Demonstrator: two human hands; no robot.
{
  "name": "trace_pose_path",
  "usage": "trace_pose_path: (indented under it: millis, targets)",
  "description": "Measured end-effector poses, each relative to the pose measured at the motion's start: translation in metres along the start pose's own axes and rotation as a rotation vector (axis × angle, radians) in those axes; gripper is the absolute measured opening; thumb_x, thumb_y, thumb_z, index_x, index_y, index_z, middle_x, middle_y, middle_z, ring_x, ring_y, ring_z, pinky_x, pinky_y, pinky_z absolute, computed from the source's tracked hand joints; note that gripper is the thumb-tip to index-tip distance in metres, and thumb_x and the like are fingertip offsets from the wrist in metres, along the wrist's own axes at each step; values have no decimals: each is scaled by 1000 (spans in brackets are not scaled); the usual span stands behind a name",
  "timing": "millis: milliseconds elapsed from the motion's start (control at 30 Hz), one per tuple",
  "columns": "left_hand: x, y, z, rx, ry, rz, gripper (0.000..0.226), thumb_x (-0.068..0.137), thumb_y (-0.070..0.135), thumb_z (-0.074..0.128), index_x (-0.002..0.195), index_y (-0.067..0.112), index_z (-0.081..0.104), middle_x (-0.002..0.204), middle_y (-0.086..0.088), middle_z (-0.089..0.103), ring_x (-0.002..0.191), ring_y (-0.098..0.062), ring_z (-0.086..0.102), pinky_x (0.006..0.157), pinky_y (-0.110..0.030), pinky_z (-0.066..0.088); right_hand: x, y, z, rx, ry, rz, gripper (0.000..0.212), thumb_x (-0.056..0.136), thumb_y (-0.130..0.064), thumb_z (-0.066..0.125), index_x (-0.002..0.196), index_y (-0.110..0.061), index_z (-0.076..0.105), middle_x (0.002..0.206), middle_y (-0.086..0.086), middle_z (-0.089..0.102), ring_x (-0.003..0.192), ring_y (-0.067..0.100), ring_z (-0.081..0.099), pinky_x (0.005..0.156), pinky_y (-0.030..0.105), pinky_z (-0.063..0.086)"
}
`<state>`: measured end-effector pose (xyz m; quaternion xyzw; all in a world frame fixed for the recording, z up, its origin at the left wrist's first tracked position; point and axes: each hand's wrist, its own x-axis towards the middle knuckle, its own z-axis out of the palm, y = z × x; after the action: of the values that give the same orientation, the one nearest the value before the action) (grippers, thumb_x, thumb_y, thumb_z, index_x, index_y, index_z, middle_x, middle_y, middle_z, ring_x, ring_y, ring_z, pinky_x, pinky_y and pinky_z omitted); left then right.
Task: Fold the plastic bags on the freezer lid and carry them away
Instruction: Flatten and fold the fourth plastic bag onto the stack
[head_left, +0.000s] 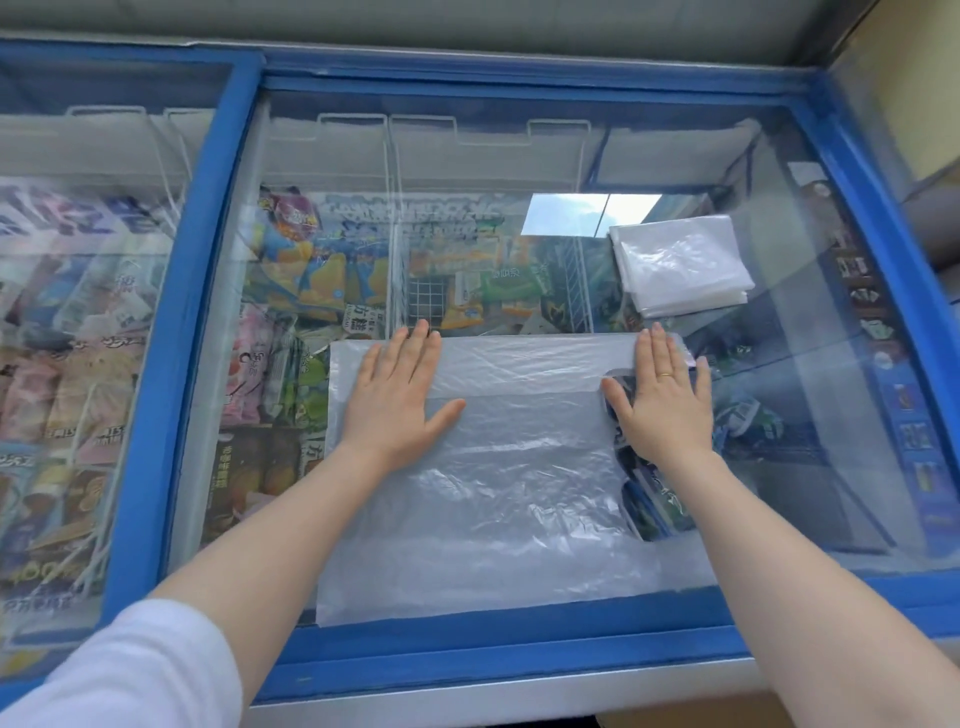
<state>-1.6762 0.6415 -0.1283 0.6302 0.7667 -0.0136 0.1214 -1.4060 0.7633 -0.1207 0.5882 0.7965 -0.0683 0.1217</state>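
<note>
A thin translucent white plastic bag (483, 483) lies flat on the curved glass freezer lid with the blue frame (524, 660), its near edge over the frame at six o'clock and its far strip doubled toward the middle. The left hand (397, 397) presses it flat at ten o'clock of the sheet and the right hand (662, 397) at two o'clock over the handle cut-out, both with fingers straight and spread, gripping nothing. The likely trouble is slip: film on sloped, smooth glass could creep toward the person once either palm lifts, and the fold could spring open or trapped air leave it crooked. An uneven crease would make the bag sit badly on the neat stack of folded white plastic bags (683, 265), which rests well apart at one o'clock. How many layers lie under the palms is hard to make out, perhaps two; reflections blur the bag's right handle, and its exact edges against the glass are faint.
</note>
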Motion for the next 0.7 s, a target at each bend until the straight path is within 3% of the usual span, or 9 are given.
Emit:
trace_pose_path:
  millis: [100, 200, 267, 333, 433, 533, 600, 633, 700]
  targets:
    - [-4, 3, -4, 53, -38, 1, 74, 90, 65, 10, 147, 22, -11, 155, 2, -18, 142, -19, -16, 114, -38, -10, -16, -7, -18, -18, -29, 28, 70, 96, -52, 16, 149, -10, -2, 158, 6, -9, 145, 18, -9, 117, 42, -5]
    - [-19, 4, -6, 51, -70, -10, 68, 93, 57, 19, 147, 27, -9, 156, 0, -17, 143, -24, -15, 113, -42, -9, -58, -36, -19, 64, 52, -347, 67, 96, -50, 22, 150, -13, 6, 156, 5, -6, 145, 21, -5, 118, 40, 0]
    - [-28, 0, -6, 18, -72, -61, 69, 93, 58, 23, 147, 30, -6, 156, -1, -16, 142, -28, -14, 114, -44, -8, -91, -53, -3, 20, 100, -646, 68, 92, -53, 25, 147, -14, 21, 156, 5, 9, 144, 21, 8, 118, 42, 11]
    - [-34, -2, -7, -1, -80, -132, 70, 92, 59, 25, 148, 29, -5, 155, -2, -17, 142, -30, -15, 114, -43, -8, -111, -57, 21, -65, 94, -814, 67, 91, -54, 29, 144, -13, 30, 153, 4, 24, 141, 20, 20, 114, 43, 15]
    - [-41, -7, -7, -48, -76, -203, 68, 93, 57, 24, 149, 29, -4, 155, -5, -18, 142, -29, -15, 114, -43, -7, -118, -38, 42, -135, 34, -789, 62, 96, -52, 20, 147, -18, 25, 152, -1, 26, 141, 17, 19, 115, 39, 8]
    - [-50, -13, -10, -33, -72, -263, 66, 94, 56, 21, 149, 27, 0, 155, -9, -17, 143, -27, -8, 114, -42, 3, -113, -7, 45, -122, 18, -612, 56, 99, -47, 6, 148, -23, 16, 152, -2, 25, 145, 14, -1, 114, 39, 4]
    - [-49, -12, -16, 5, -34, -288, 63, 96, 52, 23, 149, 23, 5, 156, -10, -11, 142, -29, 4, 112, -44, 12, -105, 3, 37, -121, 33, -485, 54, 99, -44, 5, 149, -27, 12, 152, -1, 29, 145, 14, 0, 115, 40, 0]
    - [-44, -10, -21, 15, -18, -285, 62, 97, 49, 24, 149, 21, 7, 157, -10, -6, 141, -30, 9, 111, -45, 14, -101, 0, 29, -130, 57, -449, 52, 99, -42, 10, 149, -28, 14, 151, 1, 31, 144, 16, 6, 116, 41, -3]
    - [-30, -2, -29, 22, -5, -245, 61, 98, 45, 26, 149, 17, 7, 157, -10, 2, 141, -29, 11, 111, -45, 12, -96, -13, 18, -128, 122, -416, 55, 92, -32, 42, 145, -25, 28, 151, 4, 32, 141, 20, 14, 116, 44, -7]
